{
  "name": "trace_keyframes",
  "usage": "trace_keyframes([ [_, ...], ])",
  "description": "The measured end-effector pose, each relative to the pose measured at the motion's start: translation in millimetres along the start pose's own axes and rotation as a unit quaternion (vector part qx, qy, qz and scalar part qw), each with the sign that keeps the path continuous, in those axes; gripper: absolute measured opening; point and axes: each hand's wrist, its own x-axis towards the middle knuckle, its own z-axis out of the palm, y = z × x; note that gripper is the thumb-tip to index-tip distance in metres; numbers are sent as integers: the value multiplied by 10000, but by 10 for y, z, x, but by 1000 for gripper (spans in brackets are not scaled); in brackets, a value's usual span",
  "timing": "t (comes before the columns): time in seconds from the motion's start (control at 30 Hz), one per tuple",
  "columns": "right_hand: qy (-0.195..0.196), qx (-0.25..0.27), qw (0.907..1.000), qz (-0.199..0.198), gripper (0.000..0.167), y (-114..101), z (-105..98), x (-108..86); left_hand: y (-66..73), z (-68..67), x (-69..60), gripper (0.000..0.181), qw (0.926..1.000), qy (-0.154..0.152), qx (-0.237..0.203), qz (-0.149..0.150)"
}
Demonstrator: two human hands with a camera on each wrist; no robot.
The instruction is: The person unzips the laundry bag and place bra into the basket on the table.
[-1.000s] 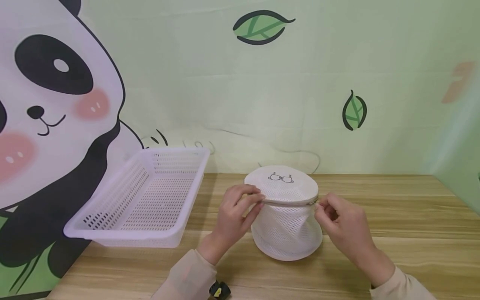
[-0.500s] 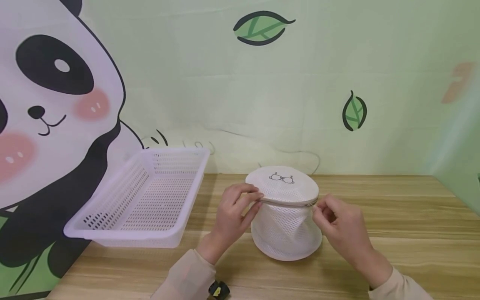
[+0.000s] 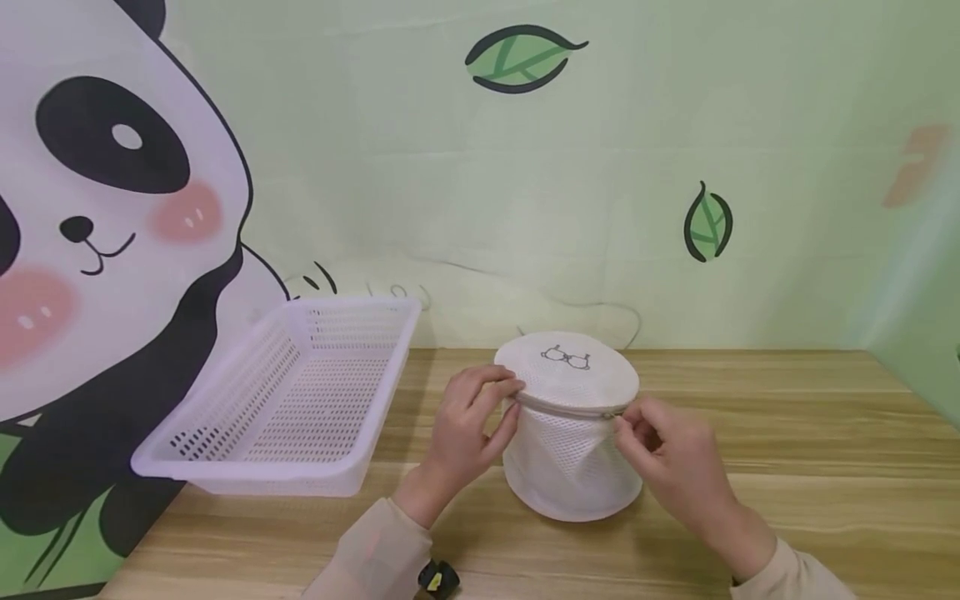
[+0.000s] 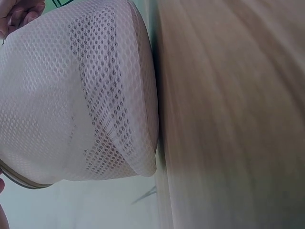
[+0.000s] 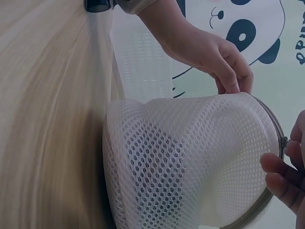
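A white mesh bag (image 3: 573, 467), round and upright, stands on the wooden table, its lid (image 3: 570, 375) printed with a small bear-glasses drawing. The zipper (image 3: 558, 409) runs along the rim below the lid. At the rim's left side, my left hand (image 3: 467, 421) pinches the edge between thumb and fingers. My right hand (image 3: 678, 467) has curled fingers and thumb at the zipper pull (image 3: 613, 414), on the rim's front right. In the right wrist view the metal slider (image 5: 284, 142) shows beside my right fingers (image 5: 281, 177). Dark patterned contents or mesh folds show through the side; I cannot tell which.
A white perforated plastic basket (image 3: 348, 471) stands on the table (image 3: 840, 500) to the left of the bag. A small black object (image 3: 438, 578) is near my left sleeve. Behind the table hangs a green backdrop (image 3: 420, 183) with a panda and leaves.
My right hand has moved a little left along the rim with the zipper pull. The bag's lid has shifted slightly right, and my left hand has stayed nearly still.
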Motion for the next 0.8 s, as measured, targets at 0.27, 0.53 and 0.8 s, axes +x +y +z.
trace_keyframes([
  [0.27, 32, 26, 10000, 70, 20, -49, 28, -23, 42, -17, 26, 23, 9997, -249, -16, -81],
  [0.53, 155, -18, 9999, 47, 21, -78, 49, -57, 186, -21, 104, 24, 9994, -201, 79, 266],
  [0.8, 120, -9, 9999, -87, 21, -110, 58, -39, 325, -47, 158, 22, 9986, -326, 101, 412],
])
